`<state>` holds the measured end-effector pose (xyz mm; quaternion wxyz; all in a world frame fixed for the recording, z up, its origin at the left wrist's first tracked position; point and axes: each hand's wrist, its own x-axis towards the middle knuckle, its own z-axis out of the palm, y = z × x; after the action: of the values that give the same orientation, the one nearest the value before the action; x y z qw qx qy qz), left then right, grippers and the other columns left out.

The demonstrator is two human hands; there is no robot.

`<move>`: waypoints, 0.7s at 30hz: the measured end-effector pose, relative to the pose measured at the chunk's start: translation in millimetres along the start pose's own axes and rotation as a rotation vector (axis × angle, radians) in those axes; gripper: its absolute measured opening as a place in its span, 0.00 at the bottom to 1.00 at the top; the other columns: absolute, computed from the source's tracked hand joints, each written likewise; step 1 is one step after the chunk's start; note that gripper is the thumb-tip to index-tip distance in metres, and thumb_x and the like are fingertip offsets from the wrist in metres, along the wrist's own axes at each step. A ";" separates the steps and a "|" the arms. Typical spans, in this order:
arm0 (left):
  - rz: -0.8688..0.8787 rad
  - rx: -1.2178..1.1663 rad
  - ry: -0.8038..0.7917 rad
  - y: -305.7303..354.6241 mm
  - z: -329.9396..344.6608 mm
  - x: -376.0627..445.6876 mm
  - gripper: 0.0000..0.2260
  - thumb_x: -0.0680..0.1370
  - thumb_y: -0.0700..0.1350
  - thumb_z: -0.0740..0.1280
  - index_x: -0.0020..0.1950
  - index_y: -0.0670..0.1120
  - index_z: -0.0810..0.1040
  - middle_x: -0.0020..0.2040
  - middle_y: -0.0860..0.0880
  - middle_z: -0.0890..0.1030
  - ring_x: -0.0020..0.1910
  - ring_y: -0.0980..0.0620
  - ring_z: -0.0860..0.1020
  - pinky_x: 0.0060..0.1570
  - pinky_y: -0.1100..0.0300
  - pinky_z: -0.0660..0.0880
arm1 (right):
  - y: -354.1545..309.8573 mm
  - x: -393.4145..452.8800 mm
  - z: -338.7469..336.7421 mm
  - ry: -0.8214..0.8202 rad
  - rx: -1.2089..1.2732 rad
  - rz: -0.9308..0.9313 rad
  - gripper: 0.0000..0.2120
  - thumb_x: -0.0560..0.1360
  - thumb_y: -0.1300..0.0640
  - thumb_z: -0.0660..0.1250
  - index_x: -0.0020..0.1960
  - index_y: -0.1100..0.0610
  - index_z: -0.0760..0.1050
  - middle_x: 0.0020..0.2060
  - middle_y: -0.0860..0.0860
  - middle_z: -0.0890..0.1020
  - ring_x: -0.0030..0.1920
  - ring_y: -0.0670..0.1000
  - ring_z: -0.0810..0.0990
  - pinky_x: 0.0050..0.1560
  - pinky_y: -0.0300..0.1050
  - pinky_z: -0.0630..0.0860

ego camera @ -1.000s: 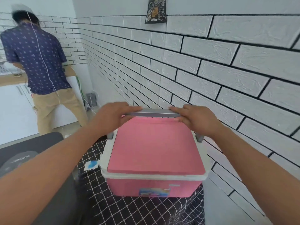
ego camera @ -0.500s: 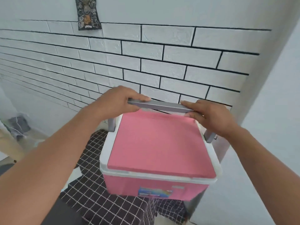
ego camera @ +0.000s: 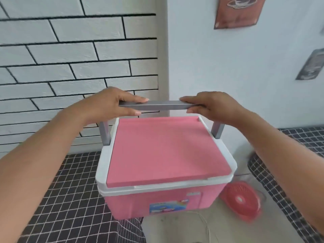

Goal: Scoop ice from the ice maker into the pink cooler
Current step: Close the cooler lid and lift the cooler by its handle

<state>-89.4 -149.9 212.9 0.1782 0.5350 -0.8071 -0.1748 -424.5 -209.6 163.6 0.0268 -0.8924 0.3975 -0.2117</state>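
In front of the wall corner, the pink cooler [ego camera: 157,165] hung w/ lid closed, held by its grey handle [ego camera: 158,105]. Left hand [ego camera: 112,104] gripped the handle's left end, fingers [ego camera: 138,99] curled over top, thumb under. Right hand [ego camera: 213,106] gripped the right end the same way. Checked cloth [ego camera: 70,190] lay below-left; a red fan [ego camera: 241,199] sat on the floor [ego camera: 228,228] to the cooler's right.

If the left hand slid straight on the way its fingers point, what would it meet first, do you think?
Probably the right hand: the left hand points rightward along the grey handle, facing it.
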 end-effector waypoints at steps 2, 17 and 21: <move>0.041 0.001 -0.027 15.8 14.3 19.7 0.19 0.67 0.64 0.72 0.57 0.74 0.75 0.55 0.79 0.73 0.56 0.79 0.70 0.56 0.70 0.65 | 16.2 -22.9 -9.7 -0.002 0.003 0.050 0.18 0.76 0.38 0.59 0.66 0.34 0.69 0.36 0.41 0.73 0.40 0.42 0.72 0.42 0.40 0.68; 0.299 -0.198 -0.255 126.8 138.8 157.4 0.18 0.71 0.53 0.75 0.59 0.68 0.78 0.57 0.74 0.76 0.58 0.75 0.72 0.53 0.76 0.67 | 127.2 -174.7 -75.3 0.028 -0.083 0.406 0.21 0.72 0.36 0.62 0.64 0.32 0.70 0.35 0.38 0.73 0.43 0.43 0.73 0.45 0.43 0.70; 0.379 -0.218 -0.359 149.3 160.5 201.5 0.19 0.70 0.54 0.76 0.59 0.69 0.78 0.58 0.73 0.76 0.59 0.74 0.72 0.59 0.69 0.65 | 141.4 -201.0 -88.9 0.061 -0.100 0.492 0.21 0.71 0.37 0.63 0.64 0.35 0.73 0.35 0.41 0.75 0.40 0.46 0.74 0.47 0.50 0.75</move>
<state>-358.5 -267.1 163.3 0.1182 0.3128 -0.8879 -0.3160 -678.2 -150.6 142.2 0.0210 -0.7621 0.6135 -0.2059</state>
